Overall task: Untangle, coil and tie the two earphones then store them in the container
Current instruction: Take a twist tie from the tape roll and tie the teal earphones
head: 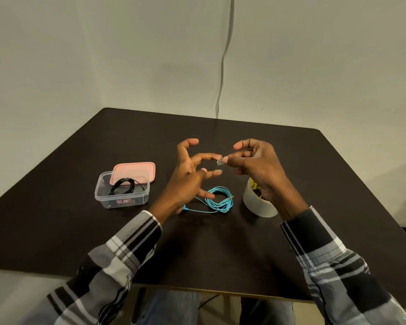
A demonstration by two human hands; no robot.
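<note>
A coiled blue earphone (218, 200) lies on the dark table (220, 242) below my hands. A coiled black earphone (123, 186) sits inside the clear plastic container (122, 193) at the left. Both hands hover above the table. My right hand (256, 167) pinches a small piece of clear tape (220, 161) between thumb and finger. My left hand (190, 174) is spread, its index fingertip touching the same piece of tape; its other fingers hold nothing.
A pink lid (134, 172) leans behind the container. A roll of tape (259, 202) stands at the right of the blue earphone, partly behind my right wrist. A cable hangs down the wall (223, 66) behind the table.
</note>
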